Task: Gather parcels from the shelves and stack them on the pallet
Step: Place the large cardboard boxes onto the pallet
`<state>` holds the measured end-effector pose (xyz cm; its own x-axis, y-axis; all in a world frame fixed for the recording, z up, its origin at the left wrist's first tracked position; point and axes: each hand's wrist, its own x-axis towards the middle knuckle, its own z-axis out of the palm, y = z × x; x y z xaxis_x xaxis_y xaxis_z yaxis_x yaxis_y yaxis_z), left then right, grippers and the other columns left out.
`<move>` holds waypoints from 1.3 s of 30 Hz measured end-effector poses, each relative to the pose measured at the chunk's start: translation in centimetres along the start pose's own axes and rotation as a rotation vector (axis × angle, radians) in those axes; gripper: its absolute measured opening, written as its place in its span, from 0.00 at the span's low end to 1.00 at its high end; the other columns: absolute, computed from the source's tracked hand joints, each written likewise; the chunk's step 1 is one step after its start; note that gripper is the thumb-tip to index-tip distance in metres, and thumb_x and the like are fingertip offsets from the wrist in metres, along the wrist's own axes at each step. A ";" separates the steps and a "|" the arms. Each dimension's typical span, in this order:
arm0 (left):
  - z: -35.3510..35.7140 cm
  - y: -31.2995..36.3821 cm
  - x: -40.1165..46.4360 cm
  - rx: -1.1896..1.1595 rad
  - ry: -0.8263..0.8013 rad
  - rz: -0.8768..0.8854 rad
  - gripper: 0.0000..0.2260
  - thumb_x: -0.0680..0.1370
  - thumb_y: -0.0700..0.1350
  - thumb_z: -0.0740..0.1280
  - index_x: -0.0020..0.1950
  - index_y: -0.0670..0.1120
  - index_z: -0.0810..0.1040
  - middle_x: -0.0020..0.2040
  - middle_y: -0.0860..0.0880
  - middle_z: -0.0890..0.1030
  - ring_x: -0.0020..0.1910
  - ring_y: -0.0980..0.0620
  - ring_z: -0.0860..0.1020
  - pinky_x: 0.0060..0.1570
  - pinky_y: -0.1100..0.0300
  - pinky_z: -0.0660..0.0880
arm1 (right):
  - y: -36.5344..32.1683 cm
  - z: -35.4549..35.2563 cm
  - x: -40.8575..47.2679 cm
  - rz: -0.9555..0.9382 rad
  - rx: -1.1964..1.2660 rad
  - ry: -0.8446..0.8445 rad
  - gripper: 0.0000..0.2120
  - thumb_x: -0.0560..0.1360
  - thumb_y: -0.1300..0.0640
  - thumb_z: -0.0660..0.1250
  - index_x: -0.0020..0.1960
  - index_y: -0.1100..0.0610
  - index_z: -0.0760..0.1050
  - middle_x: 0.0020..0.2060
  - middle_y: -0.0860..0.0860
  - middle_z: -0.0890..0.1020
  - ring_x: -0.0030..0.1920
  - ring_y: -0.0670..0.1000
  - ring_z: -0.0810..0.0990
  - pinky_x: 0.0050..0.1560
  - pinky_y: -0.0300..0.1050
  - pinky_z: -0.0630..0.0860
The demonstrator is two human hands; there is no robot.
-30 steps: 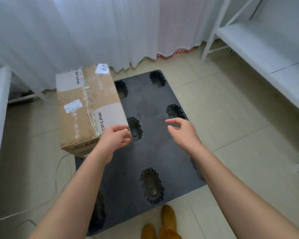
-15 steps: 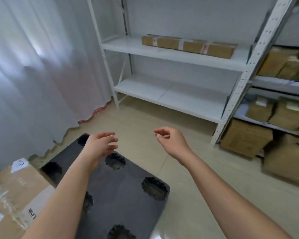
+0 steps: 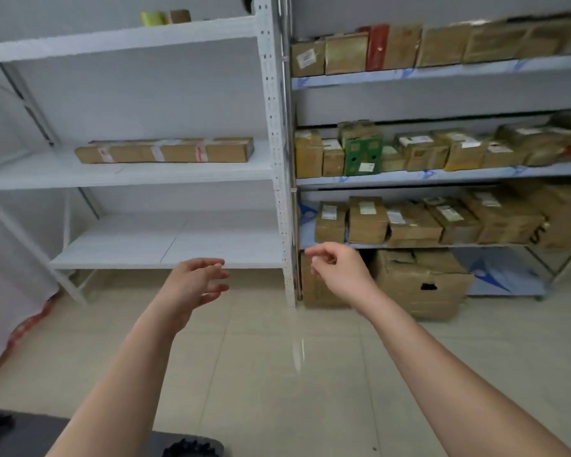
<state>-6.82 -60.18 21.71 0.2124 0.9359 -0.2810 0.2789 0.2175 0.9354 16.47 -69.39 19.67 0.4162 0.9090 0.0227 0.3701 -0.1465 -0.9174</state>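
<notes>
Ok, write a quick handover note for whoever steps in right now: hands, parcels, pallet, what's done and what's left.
Left hand and right hand: both open, holding nothing, raised toward the shelves.
Parcels: one long box on the white rack's middle shelf; many small boxes on the right-hand rack; a big carton on the floor beneath it.
Pallet: only its corner shows at the lower left, bare there.
Done: cannot tell from this view.
Left: pick the next parcel and carry it back.

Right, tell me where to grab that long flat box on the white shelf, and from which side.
Likely best with two hands from the open front of the white shelf: the long flat box lies lengthwise along the shelf, alone, so take it near its two ends, left hand and right hand apart. Its length suggests that a one-handed grip at the middle would let it tip.
</notes>
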 end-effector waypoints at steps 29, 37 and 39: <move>54.4 9.4 31.6 0.247 -0.584 -0.250 0.09 0.83 0.40 0.61 0.59 0.44 0.79 0.52 0.44 0.84 0.41 0.51 0.82 0.41 0.60 0.77 | 28.1 -38.5 24.0 0.499 0.133 0.606 0.10 0.77 0.63 0.66 0.45 0.49 0.82 0.42 0.49 0.84 0.48 0.53 0.83 0.57 0.53 0.79; 65.0 4.4 38.2 0.123 -0.360 -0.373 0.06 0.82 0.39 0.63 0.50 0.43 0.79 0.45 0.43 0.83 0.41 0.46 0.81 0.46 0.55 0.76 | 39.8 -44.8 34.1 0.588 0.172 0.467 0.12 0.76 0.63 0.66 0.42 0.48 0.82 0.43 0.52 0.83 0.45 0.51 0.80 0.55 0.55 0.80; 67.4 2.0 39.7 0.107 -0.270 -0.420 0.06 0.82 0.38 0.62 0.51 0.42 0.79 0.44 0.43 0.83 0.43 0.46 0.81 0.53 0.51 0.76 | 43.7 -46.3 36.8 0.603 0.169 0.393 0.11 0.76 0.63 0.65 0.44 0.48 0.82 0.44 0.51 0.82 0.43 0.50 0.78 0.47 0.47 0.77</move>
<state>65.25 -41.30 -2.03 0.2923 0.6655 -0.6867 0.4834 0.5168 0.7066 86.44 -60.39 -1.14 0.7852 0.4786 -0.3930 -0.1365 -0.4852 -0.8637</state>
